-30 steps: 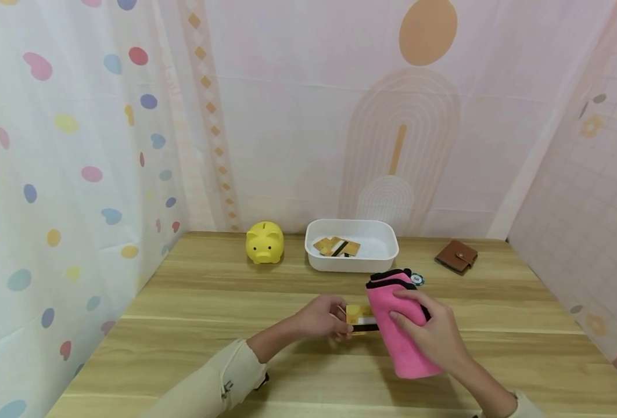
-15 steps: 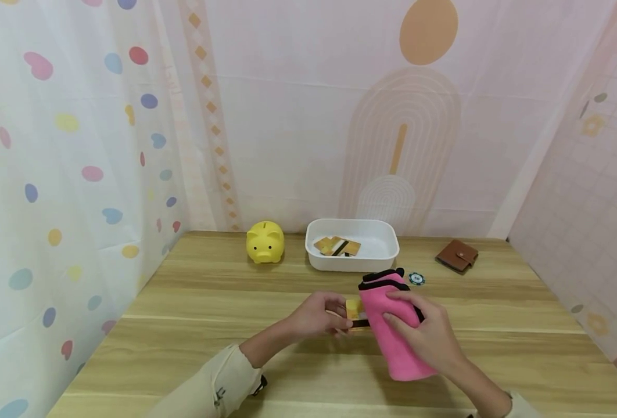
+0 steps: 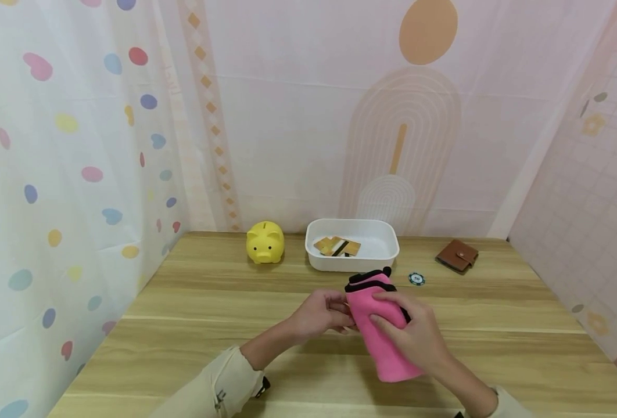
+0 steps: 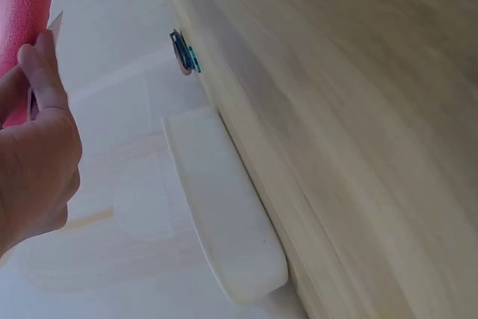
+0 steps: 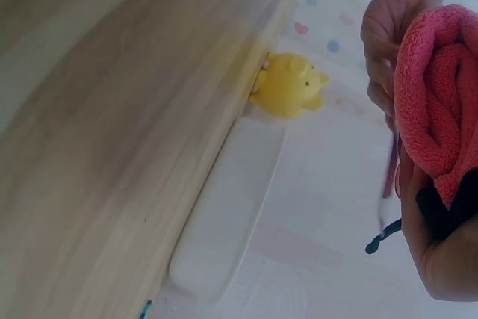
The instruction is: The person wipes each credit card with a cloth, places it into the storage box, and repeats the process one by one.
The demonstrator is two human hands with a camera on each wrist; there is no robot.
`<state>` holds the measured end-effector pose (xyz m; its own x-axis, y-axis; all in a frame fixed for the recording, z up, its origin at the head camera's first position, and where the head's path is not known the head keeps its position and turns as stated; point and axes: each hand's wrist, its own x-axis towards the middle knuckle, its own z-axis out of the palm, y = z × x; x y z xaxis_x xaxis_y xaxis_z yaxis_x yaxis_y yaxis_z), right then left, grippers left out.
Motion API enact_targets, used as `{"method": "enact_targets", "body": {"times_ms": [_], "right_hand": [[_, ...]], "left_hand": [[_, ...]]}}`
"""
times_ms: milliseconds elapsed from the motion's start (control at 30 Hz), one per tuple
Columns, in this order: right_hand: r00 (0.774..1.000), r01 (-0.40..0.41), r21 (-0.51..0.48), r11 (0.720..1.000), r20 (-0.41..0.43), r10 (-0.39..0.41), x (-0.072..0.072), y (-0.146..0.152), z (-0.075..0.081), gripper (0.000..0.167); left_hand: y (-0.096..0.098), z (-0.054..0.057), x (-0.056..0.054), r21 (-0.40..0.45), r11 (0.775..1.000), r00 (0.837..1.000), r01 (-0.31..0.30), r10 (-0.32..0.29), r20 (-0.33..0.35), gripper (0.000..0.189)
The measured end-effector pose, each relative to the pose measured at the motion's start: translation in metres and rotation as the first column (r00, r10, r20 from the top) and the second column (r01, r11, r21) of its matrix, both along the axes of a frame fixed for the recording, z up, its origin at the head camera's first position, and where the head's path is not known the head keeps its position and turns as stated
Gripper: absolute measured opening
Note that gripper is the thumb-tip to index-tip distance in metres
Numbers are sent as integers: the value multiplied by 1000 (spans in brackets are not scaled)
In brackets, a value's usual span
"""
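A rolled pink towel (image 3: 394,363) with black trim is gripped by my right hand (image 3: 418,334) above the table, tilted, its trimmed end toward the white tub. My left hand (image 3: 319,315) is at the towel's left side, pinching a card. In the head view the towel and fingers hide that card; a pale corner of the card (image 4: 57,23) shows past the fingertips in the left wrist view. In the right wrist view the towel (image 5: 429,106) shows its fleecy rolled end, with my left hand (image 5: 385,42) close behind it.
A white tub (image 3: 351,265) with several gold cards (image 3: 338,247) stands at the back. Left of it is a yellow piggy bank (image 3: 265,244). To the right lie a poker chip (image 3: 416,279) and a brown wallet (image 3: 457,256). Curtains (image 3: 287,116) hang behind the wooden table (image 3: 193,313).
My right hand has moved left with the towel, which now covers the card that showed between the hands. The poker chip, partly covered before, is in full view. My left hand has barely moved.
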<state>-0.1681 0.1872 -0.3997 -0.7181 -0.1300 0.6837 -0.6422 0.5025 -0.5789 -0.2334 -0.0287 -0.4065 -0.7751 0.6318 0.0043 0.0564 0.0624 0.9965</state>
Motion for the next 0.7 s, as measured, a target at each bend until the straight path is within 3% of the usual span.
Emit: {"method": "enact_targets", "body": {"times_ms": [367,700], "right_hand": [[999,32,5,999,7,-32,-1,-2,1,39],[998,67,-1,998,19,-67,-6,5,2,38]], "left_hand": [[0,1,0,49,999,996,19,-14,-93,27],[-1,3,-1,45,999,992,-17,22,-126,23]]}}
